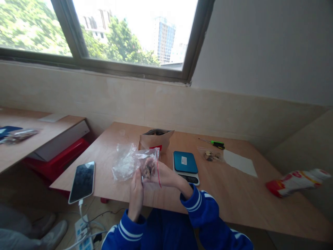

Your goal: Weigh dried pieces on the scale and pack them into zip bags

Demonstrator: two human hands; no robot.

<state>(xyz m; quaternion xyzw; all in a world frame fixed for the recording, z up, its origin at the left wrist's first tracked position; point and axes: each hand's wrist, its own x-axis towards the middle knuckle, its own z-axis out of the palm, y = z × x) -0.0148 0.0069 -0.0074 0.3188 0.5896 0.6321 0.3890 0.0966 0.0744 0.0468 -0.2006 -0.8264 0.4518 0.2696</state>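
Note:
A small clear zip bag (148, 163) with a red seal strip and brown nuts inside is held up over the near edge of the wooden table (234, 194). My right hand (166, 176) grips it from behind and below, fingers curled round it. My left hand (137, 192) pinches its lower left edge. Just behind it lies a crumpled pile of empty clear bags (124, 165). A brown paper bag (155, 139) stands open further back. A blue digital scale (185, 166) sits right of my hands.
A smartphone (82, 181) lies at the table's left edge, its cable running to a power strip (82, 234) on the floor. A filled small bag (211, 155), a green screwdriver (213, 143), white paper (239, 162) and a red-white package (296, 181) lie right. Another desk (31, 139) stands left.

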